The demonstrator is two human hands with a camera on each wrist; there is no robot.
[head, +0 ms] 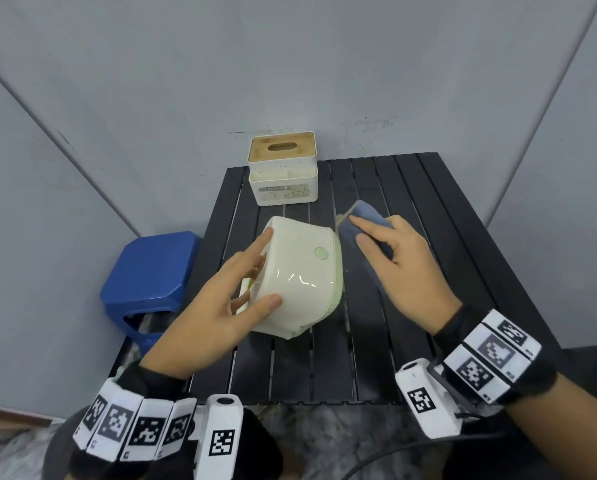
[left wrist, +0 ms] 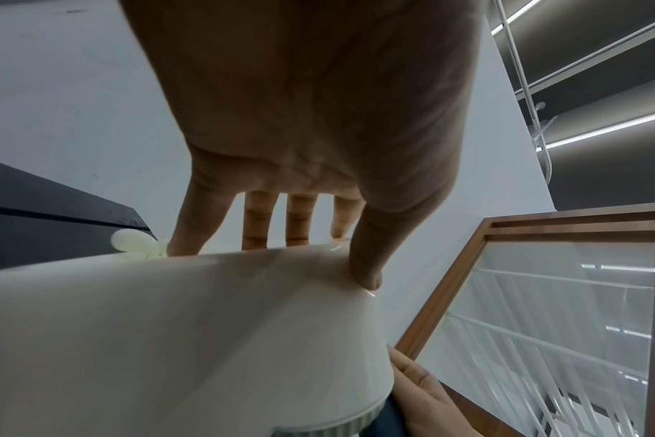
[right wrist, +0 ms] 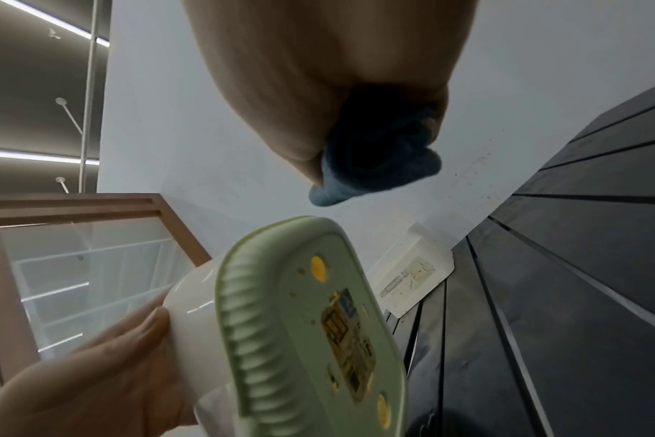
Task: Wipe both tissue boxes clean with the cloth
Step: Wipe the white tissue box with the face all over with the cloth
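Your left hand grips the tipped box, your right hand clutches the cloth beside its labelled base; beyond, another reads "TISSUE".

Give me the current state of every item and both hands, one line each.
Rounded tissue box: tipped on its side, green base facing right.
Left hand: holds the rounded tissue box, thumb and fingers spread round it.
Cloth: folded, at the box's base.
Right hand: holds the cloth.
Square tissue box: upright at the table's far edge, untouched.
Stool: standing left of table.
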